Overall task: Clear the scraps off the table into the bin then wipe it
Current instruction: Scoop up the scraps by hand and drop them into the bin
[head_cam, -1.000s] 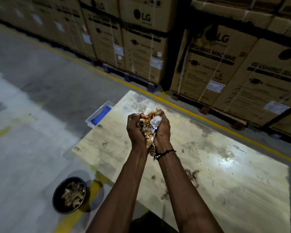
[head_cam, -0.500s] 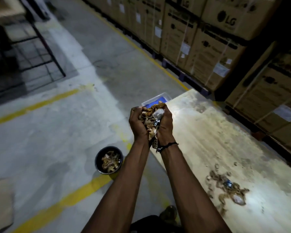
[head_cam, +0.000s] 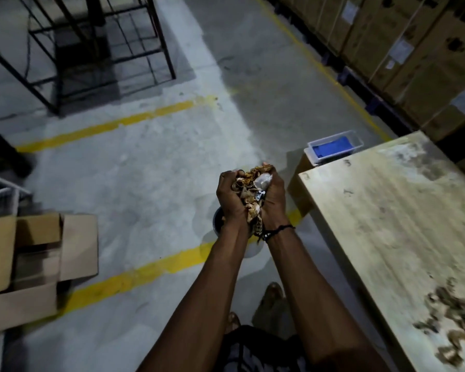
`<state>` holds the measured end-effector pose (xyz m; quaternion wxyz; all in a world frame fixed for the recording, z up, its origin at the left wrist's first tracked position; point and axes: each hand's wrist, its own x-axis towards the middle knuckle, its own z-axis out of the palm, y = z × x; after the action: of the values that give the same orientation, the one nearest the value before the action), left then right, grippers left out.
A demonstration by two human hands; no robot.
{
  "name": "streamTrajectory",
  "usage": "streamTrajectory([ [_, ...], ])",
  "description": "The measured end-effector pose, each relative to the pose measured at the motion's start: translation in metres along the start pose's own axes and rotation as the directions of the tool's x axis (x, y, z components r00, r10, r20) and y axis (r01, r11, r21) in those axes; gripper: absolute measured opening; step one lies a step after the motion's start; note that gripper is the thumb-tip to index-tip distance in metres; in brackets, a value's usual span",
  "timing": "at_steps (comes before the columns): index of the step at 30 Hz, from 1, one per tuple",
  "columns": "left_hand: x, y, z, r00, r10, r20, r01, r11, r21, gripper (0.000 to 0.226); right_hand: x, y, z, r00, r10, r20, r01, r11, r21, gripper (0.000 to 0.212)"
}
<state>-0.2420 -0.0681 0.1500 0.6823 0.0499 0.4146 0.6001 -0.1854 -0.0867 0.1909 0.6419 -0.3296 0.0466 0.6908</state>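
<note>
A crumpled handful of scraps (head_cam: 249,196), brown peelings mixed with a pale shiny wrapper, is pressed between the left hand (head_cam: 230,196) and right hand (head_cam: 273,196), both cupped tightly around it. The hands are held out over the concrete floor, above a dark round bin (head_cam: 217,221) mostly hidden beneath them. To the right stands the pale wooden table (head_cam: 381,216), with more scraps (head_cam: 446,318) scattered near its edge.
</note>
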Motion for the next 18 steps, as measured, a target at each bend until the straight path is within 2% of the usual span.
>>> streamTrajectory([
  [1, 0.008, -0.001, -0.006, 1.0, -0.011, -0.027, 0.01, 0.999, -0.032, 0.044, 0.008, 0.006, -0.004, 1.0, 0.007, -0.019, -0.007, 0.999, -0.036, 0.067],
  [2, 0.017, -0.001, -0.013, 0.998, -0.02, -0.063, 0.018, 0.999, -0.039, 0.049, 0.018, 0.013, -0.007, 0.998, 0.008, -0.055, -0.013, 0.996, -0.092, 0.069],
  [4, 0.038, -0.006, -0.024, 0.993, -0.05, -0.109, 0.045, 0.998, -0.055, 0.053, 0.04, 0.023, -0.014, 0.982, -0.021, -0.189, -0.024, 0.973, -0.23, 0.055],
  [5, 0.044, -0.006, -0.028, 0.99, -0.065, -0.122, 0.058, 0.997, -0.059, 0.053, 0.054, 0.028, -0.02, 0.972, -0.031, -0.233, -0.028, 0.969, -0.245, 0.057],
  [8, 0.065, -0.004, -0.038, 0.976, -0.082, -0.204, 0.081, 0.997, -0.013, 0.039, 0.083, 0.045, -0.03, 0.963, 0.055, -0.266, -0.107, 0.976, -0.188, 0.095],
  [9, 0.077, -0.004, -0.043, 0.969, -0.078, -0.235, 0.078, 0.997, -0.009, 0.033, 0.095, 0.055, -0.038, 0.962, 0.097, -0.255, -0.139, 0.979, -0.149, 0.103],
  [11, 0.097, -0.006, -0.055, 0.95, -0.072, -0.304, 0.089, 0.995, 0.042, 0.036, 0.11, 0.068, -0.043, 0.955, 0.145, -0.259, -0.178, 0.978, -0.109, 0.095],
  [14, 0.136, -0.018, -0.08, 0.922, -0.102, -0.374, 0.12, 0.992, 0.024, 0.048, 0.146, 0.08, -0.051, 0.923, 0.157, -0.351, -0.205, 0.974, -0.101, 0.065],
  [15, 0.146, -0.019, -0.084, 0.916, -0.127, -0.381, 0.149, 0.988, 0.028, 0.049, 0.157, 0.082, -0.055, 0.919, 0.185, -0.348, -0.218, 0.974, -0.058, 0.06],
  [17, 0.162, -0.019, -0.089, 0.902, -0.14, -0.407, 0.187, 0.98, 0.076, 0.042, 0.181, 0.089, -0.06, 0.909, 0.143, -0.392, -0.183, 0.981, -0.067, 0.056],
  [18, 0.169, -0.02, -0.092, 0.892, -0.161, -0.422, 0.218, 0.972, 0.092, 0.038, 0.19, 0.093, -0.062, 0.899, 0.106, -0.424, -0.174, 0.977, -0.124, 0.058],
])
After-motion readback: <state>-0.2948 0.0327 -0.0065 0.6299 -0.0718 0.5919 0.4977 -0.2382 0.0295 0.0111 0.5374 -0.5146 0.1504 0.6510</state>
